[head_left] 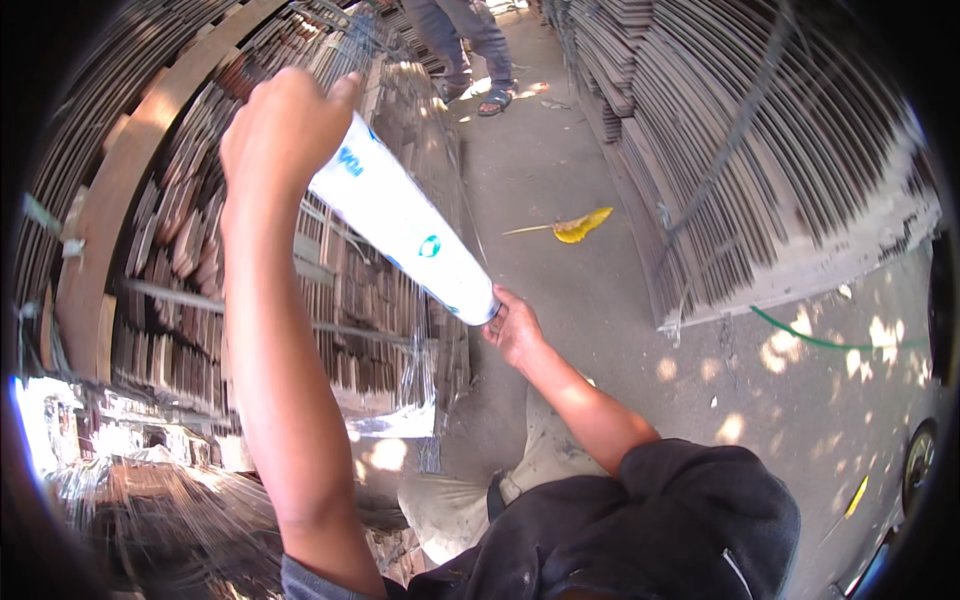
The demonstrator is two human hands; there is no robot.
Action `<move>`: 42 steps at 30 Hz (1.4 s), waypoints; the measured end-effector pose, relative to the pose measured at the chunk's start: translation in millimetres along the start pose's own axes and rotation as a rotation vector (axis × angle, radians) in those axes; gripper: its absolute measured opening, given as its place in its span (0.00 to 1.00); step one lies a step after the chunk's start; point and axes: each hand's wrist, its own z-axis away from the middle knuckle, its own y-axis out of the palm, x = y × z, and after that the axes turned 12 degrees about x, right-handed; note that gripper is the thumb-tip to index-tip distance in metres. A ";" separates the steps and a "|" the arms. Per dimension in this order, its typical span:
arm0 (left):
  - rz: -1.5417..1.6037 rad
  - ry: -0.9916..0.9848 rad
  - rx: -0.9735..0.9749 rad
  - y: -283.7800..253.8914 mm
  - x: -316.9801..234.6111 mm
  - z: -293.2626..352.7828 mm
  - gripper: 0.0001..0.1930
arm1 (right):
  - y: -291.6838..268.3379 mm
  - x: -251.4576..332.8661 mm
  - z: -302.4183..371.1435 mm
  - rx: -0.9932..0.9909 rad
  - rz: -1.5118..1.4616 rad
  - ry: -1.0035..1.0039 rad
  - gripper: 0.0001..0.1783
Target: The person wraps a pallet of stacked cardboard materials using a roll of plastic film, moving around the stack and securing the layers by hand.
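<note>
A long white roll of plastic wrap [395, 215] with blue print lies slantwise between my two hands. My left hand [285, 130] is closed around its upper, far end, the back of the hand toward me and the thumb sticking out to the right. At the lower, near end, my right hand [514, 328] grips the roll with curled fingers, some of them hidden beneath it. Just left of the roll stands a big stack of thin brown flat pieces [190, 240] set on edge. Clear plastic film [410, 415] hangs shiny at that stack's near corner.
On the right rises another tall stack of thin grey-brown sheets [690, 150]. A yellow leaf [582, 225] lies on the concrete aisle. Farther up stands another person in sandals [495, 100]. A green strap [830, 342] trails along the floor, and a wheel [920, 465] shows at the right edge.
</note>
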 end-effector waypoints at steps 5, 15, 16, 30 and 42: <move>0.078 -0.021 0.046 -27.9 29.6 134.3 0.30 | -6.1 -60.9 99.6 0.037 0.104 0.158 0.16; 0.487 -0.005 -0.105 -50.9 117.0 324.5 0.21 | 1.1 -137.1 223.1 0.256 0.339 0.577 0.27; 0.477 -0.039 -0.031 -58.2 135.1 339.6 0.18 | 5.3 -137.1 229.6 0.281 0.367 0.601 0.27; 0.604 -0.040 -0.079 -53.3 156.2 381.2 0.10 | -9.2 -122.7 233.8 0.432 0.426 0.754 0.32; 0.356 -0.269 -0.055 -36.5 218.6 361.8 0.15 | 37.7 -241.2 144.4 0.551 0.341 0.702 0.51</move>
